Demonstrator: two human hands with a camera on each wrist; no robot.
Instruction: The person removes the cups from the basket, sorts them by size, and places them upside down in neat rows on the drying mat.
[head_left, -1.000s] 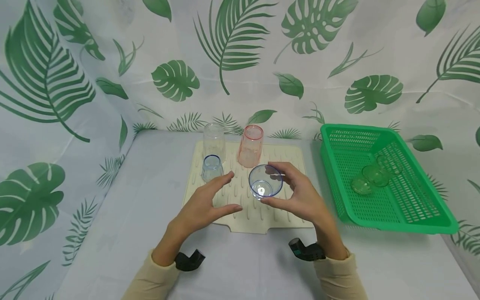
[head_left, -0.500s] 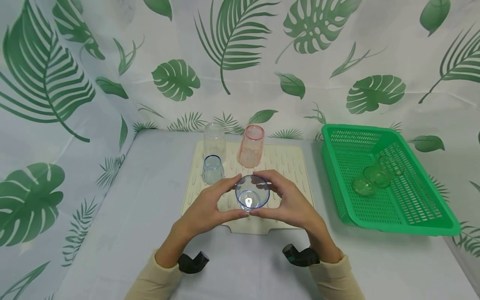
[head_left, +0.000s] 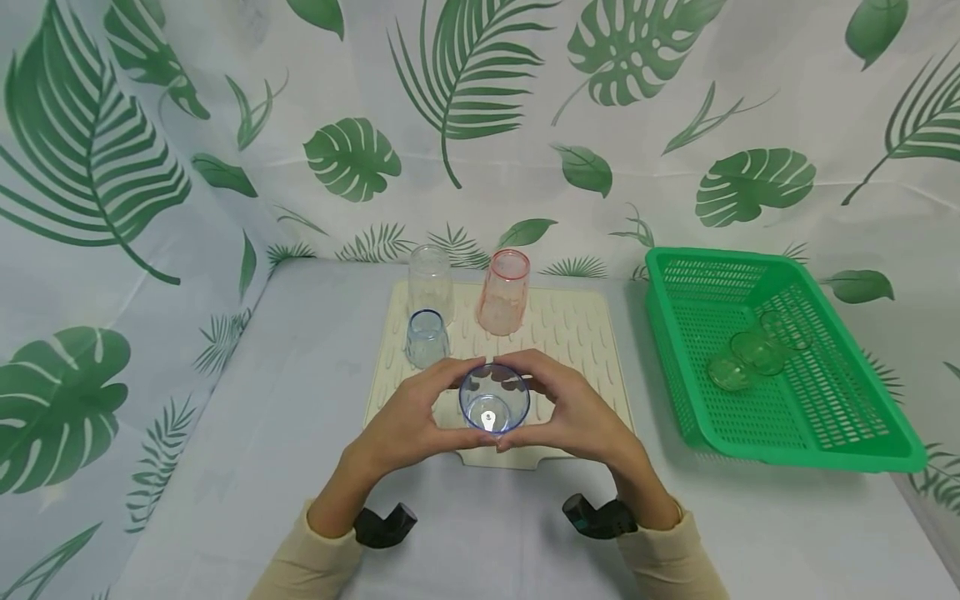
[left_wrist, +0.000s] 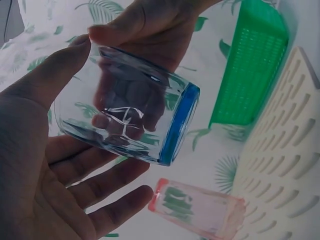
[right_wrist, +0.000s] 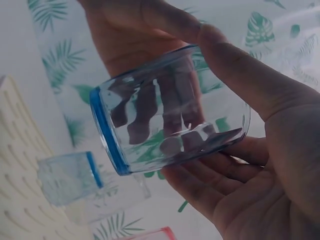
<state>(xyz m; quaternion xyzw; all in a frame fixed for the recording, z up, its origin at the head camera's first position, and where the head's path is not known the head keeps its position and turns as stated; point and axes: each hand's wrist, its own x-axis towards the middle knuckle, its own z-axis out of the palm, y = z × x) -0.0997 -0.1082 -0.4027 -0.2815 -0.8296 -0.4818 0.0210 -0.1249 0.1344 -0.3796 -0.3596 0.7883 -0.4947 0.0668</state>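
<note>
A clear glass with a blue tint is held mouth up over the front of a cream ridged drying mat. My left hand grips its left side and my right hand its right, the thumbs meeting at the near side. The thick blue base shows in the left wrist view, facing the mat. Behind the hands, a small light-blue glass, a tall clear glass and a tall pink glass stand upside down on the mat.
A green plastic basket stands to the right of the mat, with several yellowish-green glasses lying inside it. A leaf-print cloth hangs behind and to the left of the grey-white table.
My right hand has brought the glass left and nearer to me. My left hand, apart from it one second ago, has closed round its left side.
</note>
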